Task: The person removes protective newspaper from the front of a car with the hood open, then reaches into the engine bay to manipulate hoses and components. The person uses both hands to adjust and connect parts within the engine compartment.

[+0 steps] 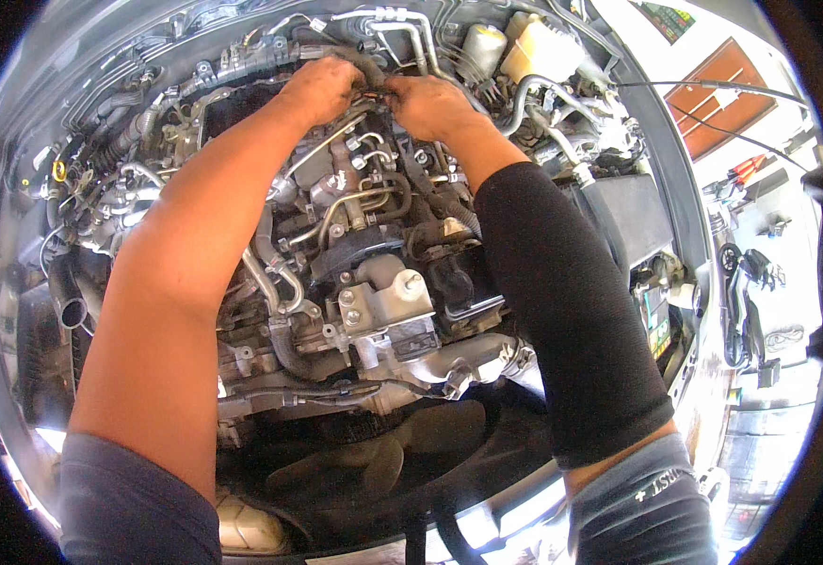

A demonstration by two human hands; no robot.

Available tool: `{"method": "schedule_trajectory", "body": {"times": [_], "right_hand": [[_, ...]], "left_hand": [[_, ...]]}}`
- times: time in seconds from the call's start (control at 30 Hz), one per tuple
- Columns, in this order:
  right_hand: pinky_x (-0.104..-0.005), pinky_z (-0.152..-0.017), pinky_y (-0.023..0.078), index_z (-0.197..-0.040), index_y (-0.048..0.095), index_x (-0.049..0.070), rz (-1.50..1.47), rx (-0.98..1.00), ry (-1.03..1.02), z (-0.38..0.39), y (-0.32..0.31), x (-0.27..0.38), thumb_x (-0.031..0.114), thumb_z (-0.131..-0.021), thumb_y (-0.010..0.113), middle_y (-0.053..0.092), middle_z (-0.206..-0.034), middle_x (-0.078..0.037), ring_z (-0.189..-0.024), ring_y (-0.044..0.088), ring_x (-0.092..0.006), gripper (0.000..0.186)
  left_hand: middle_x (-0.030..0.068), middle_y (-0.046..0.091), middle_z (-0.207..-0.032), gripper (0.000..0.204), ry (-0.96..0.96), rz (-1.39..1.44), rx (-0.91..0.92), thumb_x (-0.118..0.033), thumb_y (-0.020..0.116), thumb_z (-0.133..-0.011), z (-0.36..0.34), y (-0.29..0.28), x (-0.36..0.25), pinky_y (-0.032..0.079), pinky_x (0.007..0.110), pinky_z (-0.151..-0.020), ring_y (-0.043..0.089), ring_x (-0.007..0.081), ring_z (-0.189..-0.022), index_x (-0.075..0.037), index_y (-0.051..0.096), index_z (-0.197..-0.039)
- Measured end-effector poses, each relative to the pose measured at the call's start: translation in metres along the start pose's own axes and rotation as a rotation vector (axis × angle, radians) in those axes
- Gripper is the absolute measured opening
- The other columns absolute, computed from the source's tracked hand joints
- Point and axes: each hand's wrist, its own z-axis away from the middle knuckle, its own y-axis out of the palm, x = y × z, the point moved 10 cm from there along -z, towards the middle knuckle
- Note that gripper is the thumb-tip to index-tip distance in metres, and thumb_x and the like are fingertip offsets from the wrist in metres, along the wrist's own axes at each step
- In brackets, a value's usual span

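Both my arms stretch over an open engine bay to the back of the engine [355, 188]. My left hand [325, 87] is closed, its fingers curled down beside a dark hose [366, 66]. Just right of that hose, my right hand [428, 105] is closed too, with thumb and fingertips pinched together low among the parts. The fingertips of the two hands nearly meet. What they grip, if anything, is hidden by the fingers and the dark parts there. A black sleeve [562, 311] covers much of my right forearm; my left forearm is bare.
Metal pipes [402, 26] run behind my hands. A yellowish fluid reservoir [539, 49] and a silver canister [480, 49] stand at the back right. Near me lie the fan [374, 461] and the front edge of the bay. Cables and tools [750, 273] lie beyond the right fender.
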Motion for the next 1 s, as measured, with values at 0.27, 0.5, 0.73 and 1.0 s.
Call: {"method": "schedule_trajectory", "body": {"times": [0.27, 0.5, 0.73, 1.0], "right_hand": [[-0.0526, -0.107, 0.051, -0.140, 0.065, 0.015, 0.045, -0.004, -0.017, -0.007, 0.005, 0.004, 0.036, -0.106, 0.054, 0.071, -0.130, -0.022, -0.122, 0.066, -0.0430, 0.041], [-0.0497, -0.105, 0.056, -0.132, 0.071, 0.013, 0.111, 0.027, 0.001, -0.006, 0.002, 0.008, 0.021, -0.096, 0.054, 0.073, -0.131, -0.019, -0.123, 0.070, -0.0369, 0.041], [-0.0481, -0.105, 0.057, -0.127, 0.075, 0.012, 0.078, 0.046, 0.024, 0.001, -0.001, 0.008, 0.020, -0.095, 0.059, 0.073, -0.135, -0.015, -0.124, 0.071, -0.0343, 0.037], [-0.0475, -0.107, 0.055, -0.131, 0.074, 0.012, -0.040, -0.016, 0.006, -0.002, 0.003, 0.004, 0.021, -0.095, 0.060, 0.070, -0.138, -0.019, -0.128, 0.069, -0.0338, 0.039]], "left_hand": [[0.0212, 0.073, -0.115, 0.030, -0.069, -0.003, 0.137, -0.013, 0.071, -0.086, -0.005, 0.024, 0.015, 0.054, 0.053, -0.102, 0.067, 0.0420, -0.115, -0.008, 0.075, -0.115], [0.0207, 0.073, -0.119, 0.036, -0.094, -0.068, 0.178, -0.010, 0.072, -0.085, -0.005, 0.027, 0.016, 0.053, 0.051, -0.105, 0.066, 0.0405, -0.119, -0.008, 0.074, -0.121], [0.0240, 0.073, -0.108, 0.036, -0.001, -0.048, 0.154, -0.006, 0.069, -0.084, -0.005, 0.021, 0.007, 0.056, 0.053, -0.097, 0.068, 0.0459, -0.109, -0.007, 0.075, -0.119], [0.0227, 0.073, -0.114, 0.039, -0.014, -0.051, 0.182, -0.003, 0.068, -0.082, -0.005, 0.015, 0.004, 0.056, 0.052, -0.098, 0.069, 0.0446, -0.111, -0.008, 0.075, -0.120]]}}
